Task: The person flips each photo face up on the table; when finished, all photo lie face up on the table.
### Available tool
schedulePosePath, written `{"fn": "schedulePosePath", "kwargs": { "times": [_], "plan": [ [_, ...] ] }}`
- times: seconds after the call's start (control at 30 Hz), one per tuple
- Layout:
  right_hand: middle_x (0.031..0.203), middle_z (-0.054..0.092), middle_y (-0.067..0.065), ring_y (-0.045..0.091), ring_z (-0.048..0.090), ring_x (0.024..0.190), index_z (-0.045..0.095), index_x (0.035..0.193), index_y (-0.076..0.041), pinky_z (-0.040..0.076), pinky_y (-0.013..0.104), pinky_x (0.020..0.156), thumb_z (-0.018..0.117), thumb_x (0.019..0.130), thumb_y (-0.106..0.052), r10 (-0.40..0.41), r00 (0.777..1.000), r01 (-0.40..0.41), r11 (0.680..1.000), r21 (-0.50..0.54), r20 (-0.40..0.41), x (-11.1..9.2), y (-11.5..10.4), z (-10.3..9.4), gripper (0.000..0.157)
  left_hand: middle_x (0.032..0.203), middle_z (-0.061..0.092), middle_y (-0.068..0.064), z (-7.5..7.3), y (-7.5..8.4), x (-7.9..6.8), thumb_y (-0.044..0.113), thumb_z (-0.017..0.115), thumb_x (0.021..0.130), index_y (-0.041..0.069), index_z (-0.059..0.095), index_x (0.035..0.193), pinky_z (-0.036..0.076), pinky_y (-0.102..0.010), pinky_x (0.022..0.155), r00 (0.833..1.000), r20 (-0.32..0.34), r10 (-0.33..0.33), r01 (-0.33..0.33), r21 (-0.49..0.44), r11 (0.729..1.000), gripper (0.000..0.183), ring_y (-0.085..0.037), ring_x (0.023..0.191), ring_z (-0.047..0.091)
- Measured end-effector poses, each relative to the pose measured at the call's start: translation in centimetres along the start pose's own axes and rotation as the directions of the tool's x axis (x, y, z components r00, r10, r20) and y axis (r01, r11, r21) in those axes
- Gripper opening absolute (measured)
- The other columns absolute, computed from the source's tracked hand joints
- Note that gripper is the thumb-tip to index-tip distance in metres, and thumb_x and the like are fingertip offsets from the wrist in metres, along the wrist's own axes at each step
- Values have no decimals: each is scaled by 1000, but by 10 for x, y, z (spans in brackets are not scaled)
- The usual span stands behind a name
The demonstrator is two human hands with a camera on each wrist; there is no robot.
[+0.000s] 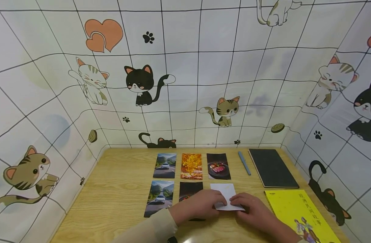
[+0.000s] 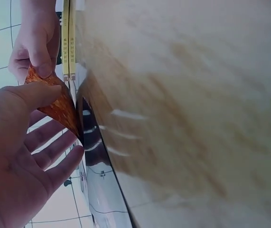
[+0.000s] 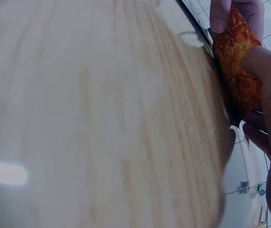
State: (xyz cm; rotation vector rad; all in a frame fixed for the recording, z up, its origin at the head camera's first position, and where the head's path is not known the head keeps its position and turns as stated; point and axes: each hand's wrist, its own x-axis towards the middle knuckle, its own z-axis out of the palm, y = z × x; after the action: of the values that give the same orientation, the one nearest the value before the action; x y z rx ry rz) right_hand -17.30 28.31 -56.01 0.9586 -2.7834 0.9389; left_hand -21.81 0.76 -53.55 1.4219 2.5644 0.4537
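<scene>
Both hands hold one photo card (image 1: 223,192) at its near edge, at the right end of the front row. Its white back faces up in the head view; the wrist views show orange foliage on the side toward the body. The left hand (image 1: 205,201) pinches the card's left corner, thumb (image 2: 42,94) on the picture side. At the right corner the right hand (image 1: 254,210) pinches it, thumb (image 3: 256,59) over the print. Beneath the left hand lies a food photo card (image 1: 191,186), partly hidden. To its left lies a road photo card (image 1: 159,197) with a white car.
Behind are a second road card (image 1: 165,165), an autumn-leaf card (image 1: 191,166) and another food card (image 1: 218,166). Rightward lie a blue pen (image 1: 244,163), a dark notebook (image 1: 273,167) and a yellow book (image 1: 297,209). Cat-print cloth walls (image 1: 185,74) enclose the wooden table (image 1: 118,182).
</scene>
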Motion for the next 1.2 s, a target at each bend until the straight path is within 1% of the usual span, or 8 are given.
{"fn": "schedulePosePath", "kwargs": {
  "times": [0.2, 0.3, 0.4, 0.57, 0.7, 0.83, 0.97, 1.2],
  "plan": [
    [121, 78, 0, 16, 74, 109, 80, 118, -27, 61, 25, 92, 83, 97, -1, -56, 992, 75, 984, 163, -116, 2, 1, 7, 33, 118, 76, 17, 5, -7, 2, 16, 80, 103, 24, 82, 122, 51, -11, 90, 994, -111, -8, -6, -133, 991, 21, 8, 104, 66],
    [118, 80, 0, 15, 75, 107, 82, 119, -25, 60, 22, 92, 80, 100, -2, -23, 987, 62, 968, 244, -158, 3, -3, 8, 30, 110, 77, 19, 6, -8, 3, 13, 78, 104, 23, 84, 115, 52, -11, 89, 985, -169, -37, -5, -243, 970, 16, 12, 101, 66],
    [114, 81, -5, 13, 75, 105, 83, 116, -25, 59, 22, 94, 77, 103, -3, 51, 981, 11, 950, 311, -190, 7, -7, 6, 26, 106, 77, 20, 4, -8, 3, 12, 77, 105, 22, 84, 112, 54, -13, 89, 974, -207, -93, 12, -362, 932, 14, 11, 101, 66],
    [104, 81, -8, 10, 73, 94, 83, 108, -22, 59, 22, 89, 78, 102, -3, 160, 952, -69, 943, 326, -261, 18, -17, 0, 21, 107, 76, 15, -2, -7, 1, 11, 79, 104, 19, 83, 111, 57, -17, 86, 946, -272, -174, 23, -480, 877, 11, 6, 99, 68],
    [99, 80, -7, 12, 71, 89, 82, 105, -19, 61, 25, 83, 78, 103, -4, 211, 933, -109, 938, 330, -292, 27, -24, -5, 16, 114, 76, 9, -6, -7, -1, 11, 79, 104, 16, 80, 114, 58, -18, 85, 931, -309, -196, 10, -515, 857, 11, 3, 102, 68],
    [98, 79, -9, 12, 70, 88, 81, 104, -20, 62, 28, 79, 76, 105, -8, 241, 920, -135, 935, 328, -309, 33, -25, -7, 13, 119, 76, 6, -8, -7, 0, 13, 77, 106, 14, 78, 118, 59, -20, 87, 922, -311, -232, 23, -552, 834, 13, 0, 106, 69],
    [98, 78, -8, 12, 68, 86, 81, 104, -19, 61, 28, 76, 75, 107, -13, 261, 908, -157, 937, 313, -327, 37, -27, -9, 9, 119, 75, 7, -9, -8, 1, 14, 76, 107, 15, 78, 122, 59, -22, 87, 909, -301, -288, 49, -610, 791, 15, -1, 105, 69],
    [98, 78, 5, 15, 71, 80, 80, 105, -8, 63, 28, 69, 76, 107, -11, 282, 889, -133, 913, 386, -360, 44, -32, -12, 6, 117, 76, 13, -12, -5, 2, 17, 73, 109, 18, 78, 129, 60, -23, 85, 888, -299, -350, 19, -735, 678, 20, -1, 103, 70]
  ]
}}
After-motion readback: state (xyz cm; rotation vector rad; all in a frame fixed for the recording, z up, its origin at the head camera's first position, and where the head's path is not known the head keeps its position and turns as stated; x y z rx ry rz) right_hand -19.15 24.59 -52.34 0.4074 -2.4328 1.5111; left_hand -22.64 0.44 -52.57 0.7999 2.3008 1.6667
